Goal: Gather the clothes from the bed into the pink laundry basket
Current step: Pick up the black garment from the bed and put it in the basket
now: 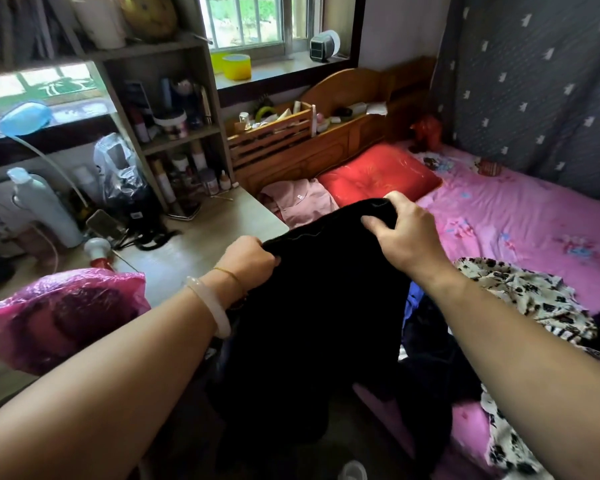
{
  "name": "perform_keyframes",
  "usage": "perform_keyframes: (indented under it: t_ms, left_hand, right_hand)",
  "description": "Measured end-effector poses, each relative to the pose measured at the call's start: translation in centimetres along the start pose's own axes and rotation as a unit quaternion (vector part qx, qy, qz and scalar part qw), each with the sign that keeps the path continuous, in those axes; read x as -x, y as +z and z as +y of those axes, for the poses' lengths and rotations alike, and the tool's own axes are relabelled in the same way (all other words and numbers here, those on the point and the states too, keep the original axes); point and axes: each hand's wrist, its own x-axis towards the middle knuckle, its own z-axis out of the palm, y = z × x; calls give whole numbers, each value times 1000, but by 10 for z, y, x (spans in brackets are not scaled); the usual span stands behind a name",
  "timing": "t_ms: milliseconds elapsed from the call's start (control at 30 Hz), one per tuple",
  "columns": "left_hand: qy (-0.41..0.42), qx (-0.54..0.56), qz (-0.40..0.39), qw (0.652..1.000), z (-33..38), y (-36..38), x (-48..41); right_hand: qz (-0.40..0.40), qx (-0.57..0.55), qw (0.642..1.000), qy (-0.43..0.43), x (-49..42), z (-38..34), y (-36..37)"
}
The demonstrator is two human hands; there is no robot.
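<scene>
Left hand (248, 258) and right hand (400, 233) both pinch black garment's (312, 306) top edge, lifting it clear of bed (520, 216); basket unseen.

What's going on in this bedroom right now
A person is holding up a black garment by its top edge, gripping it with the left hand and the right hand. It hangs in front of them beside the pink-sheeted bed. More clothes still lie on the bed, including a floral garment and a pink garment near the red pillow. No laundry basket is clearly in view.
</scene>
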Motion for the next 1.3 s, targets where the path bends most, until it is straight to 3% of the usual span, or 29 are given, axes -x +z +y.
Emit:
perform_keyframes:
  t_ms: [67, 133, 167, 200, 267, 367, 467, 567, 667, 767, 867, 967, 1033, 1167, 1300]
  left_hand:
    - [-67, 247, -22, 967, 12, -4, 7]
    - [-118, 501, -49, 856, 28, -7, 20]
    - [-122, 570, -53, 811, 33, -7, 24]
    - [-122, 602, -50, 788, 37, -7, 28]
    - [-121, 623, -37, 772, 40, -10, 31]
    - [-132, 635, -47, 760, 37, -13, 36]
    - [-109, 620, -100, 771, 26, -19, 43]
    - [-14, 466, -171, 868, 4, -28, 48]
    - [14, 321, -108, 941, -26, -29, 43]
    - [21, 196, -52, 979, -47, -16, 35]
    - [47, 264, -108, 957, -59, 7, 37]
    - [33, 348, -91, 933, -57, 23, 45]
    - [8, 448, -118, 886, -54, 28, 45]
    - [-17, 544, -150, 825, -49, 30, 48]
    - [-46, 607, -175, 774, -44, 31, 51]
  right_hand:
    - [-45, -68, 996, 42, 11, -13, 12]
    - [-128, -173, 973, 89, 23, -26, 25]
    - [-179, -241, 948, 109, 29, -33, 29]
    - [-228, -303, 917, 121, 34, -38, 32]
    - [-288, -341, 889, 106, 41, -45, 31]
    - [-277, -264, 923, 36, 46, -46, 35]
    - [-206, -266, 940, 48, 45, -46, 42]
    - [-204, -383, 893, 120, 42, -48, 40]
    - [-203, -456, 851, 163, 39, -51, 36]
    - [-219, -525, 799, 194, 38, -61, 34]
    - [-248, -582, 752, 185, 36, -74, 28]
    - [-234, -617, 724, 200, 27, -79, 27]
    - [-241, -603, 728, 219, 23, -75, 28]
    - [-366, -515, 732, 254, 39, -59, 28]
    - [-343, -484, 750, 290, 46, -43, 32]
